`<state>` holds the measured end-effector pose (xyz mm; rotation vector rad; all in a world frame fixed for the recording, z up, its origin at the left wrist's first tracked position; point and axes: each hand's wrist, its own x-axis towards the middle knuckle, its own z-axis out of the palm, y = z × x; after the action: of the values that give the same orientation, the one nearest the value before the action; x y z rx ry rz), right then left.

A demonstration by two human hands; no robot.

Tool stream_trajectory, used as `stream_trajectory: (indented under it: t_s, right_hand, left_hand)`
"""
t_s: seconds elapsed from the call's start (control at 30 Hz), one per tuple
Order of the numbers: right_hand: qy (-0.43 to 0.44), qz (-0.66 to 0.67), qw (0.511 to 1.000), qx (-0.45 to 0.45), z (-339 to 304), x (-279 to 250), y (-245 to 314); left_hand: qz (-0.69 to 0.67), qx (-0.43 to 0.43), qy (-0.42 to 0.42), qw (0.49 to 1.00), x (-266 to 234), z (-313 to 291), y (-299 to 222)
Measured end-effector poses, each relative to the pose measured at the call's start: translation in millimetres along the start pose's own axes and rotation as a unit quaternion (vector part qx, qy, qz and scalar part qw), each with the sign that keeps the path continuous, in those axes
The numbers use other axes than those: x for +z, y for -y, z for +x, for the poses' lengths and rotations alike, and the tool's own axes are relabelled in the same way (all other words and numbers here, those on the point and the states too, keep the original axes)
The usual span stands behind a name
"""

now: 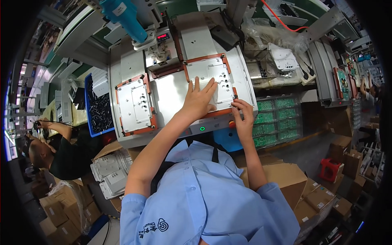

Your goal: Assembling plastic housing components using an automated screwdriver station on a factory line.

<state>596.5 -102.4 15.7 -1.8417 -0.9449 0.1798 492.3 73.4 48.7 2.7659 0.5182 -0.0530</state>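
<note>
A white rectangular panel (224, 86) with dark round fittings along it lies in the right-hand orange-red fixture frame (188, 72). My left hand (199, 98) rests flat on this panel with its fingers spread. At the frame's near right corner my right hand (243, 113) has its thumb and fingers drawn together, next to a small dark clamp. Whatever those fingertips hold is too small to make out. A second, similar white panel (133, 99) sits in the left-hand orange-red frame (153, 121), touched by neither hand.
A machine head with a teal cylinder (122, 16) stands over the table's far side. Left of the table is a blue bin (102, 131) of dark parts. Green parts fill clear trays (265, 128) on the right. A co-worker (53, 153) sits at the far left.
</note>
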Motion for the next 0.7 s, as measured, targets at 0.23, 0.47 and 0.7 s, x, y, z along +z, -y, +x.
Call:
stream_trajectory:
  t_s: [0.23, 0.47, 0.7]
  right_hand:
    - [0.110, -0.093, 0.969, -0.202, 9, 19, 46]
    - [0.247, -0.061, 0.928, -0.270, 31, 49, 32]
    - [0.223, 0.085, 0.923, -0.303, 35, 67, 10]
  left_hand:
    - [-0.307, -0.028, -0.140, 0.941, 4, -51, 44]
    - [-0.352, -0.066, -0.107, 0.928, 0, -55, 34]
    - [-0.346, -0.084, -0.098, 0.929, 5, -52, 30]
